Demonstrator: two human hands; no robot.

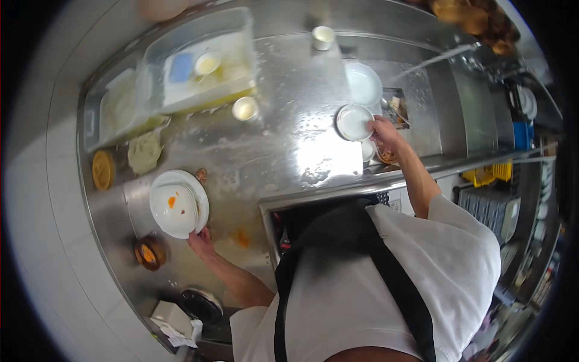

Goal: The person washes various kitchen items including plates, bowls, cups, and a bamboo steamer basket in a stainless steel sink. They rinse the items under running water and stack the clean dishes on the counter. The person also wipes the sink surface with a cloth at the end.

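My right hand (pixel 386 132) grips a small white dish (pixel 354 122) by its rim, above the edge between the steel counter and the sink. Behind it a larger white plate (pixel 363 83) lies in the sink, and a smaller white dish (pixel 368 150) shows partly below. On the left, the fingers of my left hand (pixel 202 243) hold the near rim of a stack of white plates (pixel 175 209). Orange and red food bits lie on the top plate. A brown scrap (pixel 201 175) sits beside the stack on the counter.
Two clear plastic tubs (pixel 194 61) (pixel 118 102) with liquid stand at the back left. White cups (pixel 245 108) (pixel 323 38), a yellowish bowl (pixel 103 170) and a brown bowl (pixel 149 253) stand on the counter (pixel 271 154). A sink drain basket (pixel 395 108) holds scraps. A raised metal rim (pixel 334 190) edges the counter.
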